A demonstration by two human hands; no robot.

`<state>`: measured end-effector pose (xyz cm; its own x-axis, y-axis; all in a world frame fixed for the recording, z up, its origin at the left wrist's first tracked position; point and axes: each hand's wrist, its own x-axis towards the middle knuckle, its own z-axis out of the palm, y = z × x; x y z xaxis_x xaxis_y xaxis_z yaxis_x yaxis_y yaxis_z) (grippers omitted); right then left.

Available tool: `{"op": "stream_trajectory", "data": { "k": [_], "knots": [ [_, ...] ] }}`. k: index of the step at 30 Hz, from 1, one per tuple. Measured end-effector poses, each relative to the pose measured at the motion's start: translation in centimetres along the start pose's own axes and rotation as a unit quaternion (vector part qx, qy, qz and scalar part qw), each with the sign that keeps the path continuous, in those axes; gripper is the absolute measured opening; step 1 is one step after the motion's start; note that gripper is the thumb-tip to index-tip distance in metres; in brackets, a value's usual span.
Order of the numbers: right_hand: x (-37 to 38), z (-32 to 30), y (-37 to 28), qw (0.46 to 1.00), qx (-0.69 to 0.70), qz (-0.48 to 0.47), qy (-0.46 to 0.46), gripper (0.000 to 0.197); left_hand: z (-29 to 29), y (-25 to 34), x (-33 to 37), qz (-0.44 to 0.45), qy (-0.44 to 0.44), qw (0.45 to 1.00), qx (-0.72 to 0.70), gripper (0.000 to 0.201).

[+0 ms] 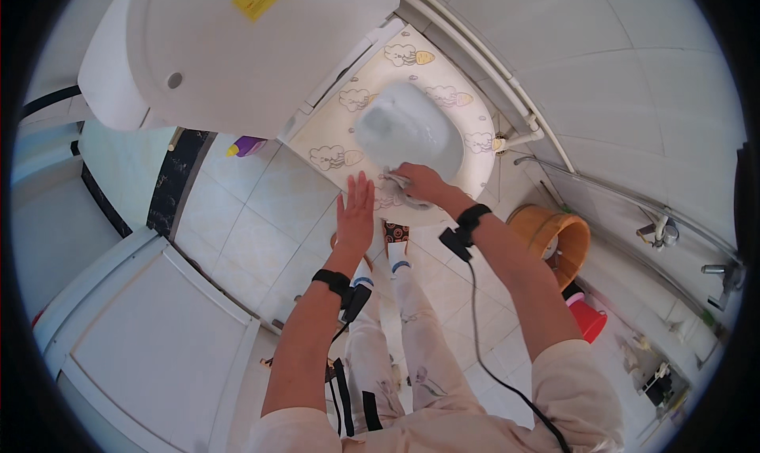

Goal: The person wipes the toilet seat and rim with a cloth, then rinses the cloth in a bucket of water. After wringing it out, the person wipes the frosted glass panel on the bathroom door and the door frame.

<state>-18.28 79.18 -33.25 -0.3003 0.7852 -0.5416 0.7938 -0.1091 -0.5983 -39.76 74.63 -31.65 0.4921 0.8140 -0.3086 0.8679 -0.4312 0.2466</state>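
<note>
A toilet seat (332, 124) with cartoon clouds and carrots on it surrounds the white toilet bowl (416, 124). On the near part of the seat, my right hand (427, 185) grips a greyish cloth (417, 203), its folds partly covered by the fingers. My left hand (356, 215) is beside the seat's near left edge, with fingers stretched out and nothing in it; whether the fingertips touch the seat I cannot tell. Black straps with small devices and cables circle both my wrists.
Behind the seat rises a large white tank (214, 65) with a yellow sticker. A purple bottle (248, 146) with a yellow cap stands on the tiled floor. Right: a wooden bucket (538, 231), a red bucket (587, 320), and wall pipes (475, 49). Left: a white door (158, 342).
</note>
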Motion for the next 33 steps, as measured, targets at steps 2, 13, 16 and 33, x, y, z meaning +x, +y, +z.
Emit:
{"op": "stream_trajectory", "data": {
  "k": [2, 13, 16, 33],
  "knots": [
    [-1.8, -1.0, 0.6, 0.994, -0.086, -0.025, -0.06, 0.037, -0.3, -0.1, -0.1, 0.005, 0.015, 1.0, -0.006, 0.068],
    [-5.2, 0.8, 0.9, 0.996, -0.079, -0.016, 0.027, 0.039, 0.7, -0.9, 5.6, 0.109, 0.058, 0.984, -0.127, 0.034],
    [-1.2, 1.3, 0.2, 0.998, -0.031, -0.021, 0.051, 0.04, 1.0, -1.3, 5.3, 0.1, 0.041, 0.985, -0.133, 0.041],
    [0.5, 2.2, 0.3, 0.999, -0.011, -0.033, 0.034, 0.046, 0.5, -1.8, 4.4, 0.081, 0.023, 0.976, -0.201, 0.044]
  ]
}}
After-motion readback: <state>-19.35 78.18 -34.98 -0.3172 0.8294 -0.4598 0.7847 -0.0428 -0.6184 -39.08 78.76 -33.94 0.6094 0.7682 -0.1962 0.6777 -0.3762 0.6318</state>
